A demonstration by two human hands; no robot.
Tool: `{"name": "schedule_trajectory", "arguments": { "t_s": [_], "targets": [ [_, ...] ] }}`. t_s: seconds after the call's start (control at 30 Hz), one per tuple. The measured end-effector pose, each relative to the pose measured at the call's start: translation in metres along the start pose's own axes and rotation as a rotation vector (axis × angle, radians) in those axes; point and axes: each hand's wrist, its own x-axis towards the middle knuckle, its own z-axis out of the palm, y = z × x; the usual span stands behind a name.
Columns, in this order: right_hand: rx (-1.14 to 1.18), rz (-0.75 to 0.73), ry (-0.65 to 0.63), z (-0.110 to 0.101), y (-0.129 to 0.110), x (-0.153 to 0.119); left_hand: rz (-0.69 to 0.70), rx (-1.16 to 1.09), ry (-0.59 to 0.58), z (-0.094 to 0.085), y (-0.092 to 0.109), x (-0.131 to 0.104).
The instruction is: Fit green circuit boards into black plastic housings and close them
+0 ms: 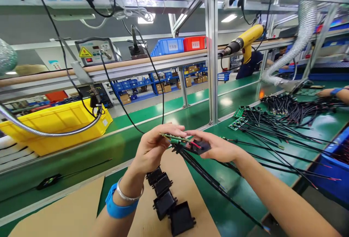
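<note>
My left hand point(152, 146) is closed on a green circuit board point(176, 139), its fingers along the top of the board. A red wire point(195, 144) runs from the board's right end. My right hand point(222, 146) grips a black plastic housing point(203, 147) right beside the board. Black cables point(201, 171) hang below the hands and trail toward the lower right. How far the board sits inside the housing, I cannot tell. Under my hands, several open black housings point(165, 203) stand in a row on a cardboard sheet point(144, 217).
Several boards with black cables point(272, 127) lie on the green bench at right, beside a blue bin point(335, 160). A yellow bin point(54, 127) stands left. A yellow heat gun point(245, 42) hangs above. Another person's hand point(327, 92) shows at far right.
</note>
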Motion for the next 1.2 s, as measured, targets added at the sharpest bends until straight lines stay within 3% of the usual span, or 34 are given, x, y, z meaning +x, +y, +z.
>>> {"name": "schedule_trajectory", "arguments": {
  "t_s": [0.13, 0.2, 0.27, 0.37, 0.47, 0.57, 0.63, 0.73, 0.8, 0.87, 0.93, 0.97, 1.0, 1.07, 1.13, 1.2],
  "targets": [
    [0.091, -0.087, 0.234, 0.017, -0.007, 0.014, -0.143, -0.105, 0.327, 0.001, -0.018, -0.016],
    [0.102, -0.098, 0.35, 0.027, -0.009, 0.019, -0.255, -0.283, 0.343, 0.01, -0.025, -0.025],
    [0.105, -0.089, 0.394, 0.035, -0.01, 0.024, -0.316, -0.405, 0.264, 0.022, -0.031, -0.033],
    [0.075, -0.057, 0.364, 0.046, -0.016, 0.026, -0.399, -0.371, 0.317, 0.04, -0.034, -0.036],
    [0.053, 0.066, 0.237, 0.052, -0.031, 0.024, -0.498, -0.318, 0.44, 0.048, -0.033, -0.03],
    [0.027, 0.215, 0.125, 0.047, -0.05, 0.021, -0.586, -0.25, 0.497, 0.041, -0.026, -0.02],
    [-0.053, 0.312, 0.098, 0.033, -0.062, 0.02, -0.658, -0.192, 0.509, 0.024, -0.014, -0.015],
    [-0.227, 0.408, 0.086, -0.001, -0.066, 0.016, -0.8, -0.108, 0.407, -0.017, 0.018, -0.022],
    [-0.313, 0.45, 0.002, -0.023, -0.057, 0.011, -1.022, -0.069, 0.098, -0.04, 0.042, -0.039],
    [-0.315, 0.561, -0.236, -0.037, -0.04, 0.006, -1.22, -0.183, -0.214, -0.05, 0.059, -0.064],
    [-0.264, 0.651, -0.511, -0.039, -0.02, 0.006, -1.337, -0.371, -0.363, -0.04, 0.064, -0.09],
    [-0.233, 0.641, -0.587, -0.036, -0.011, 0.008, -1.372, -0.445, -0.384, -0.03, 0.063, -0.101],
    [-0.195, 0.586, -0.603, -0.03, -0.003, 0.012, -1.386, -0.484, -0.376, -0.017, 0.059, -0.111],
    [-0.107, 0.407, -0.519, -0.014, 0.009, 0.021, -1.364, -0.512, -0.303, 0.013, 0.049, -0.123],
    [-0.072, 0.291, -0.453, 0.007, 0.018, 0.028, -1.284, -0.547, -0.154, 0.041, 0.038, -0.131],
    [-0.125, 0.266, -0.476, 0.028, 0.028, 0.029, -1.236, -0.568, 0.018, 0.062, 0.027, -0.137]
  ]
}}
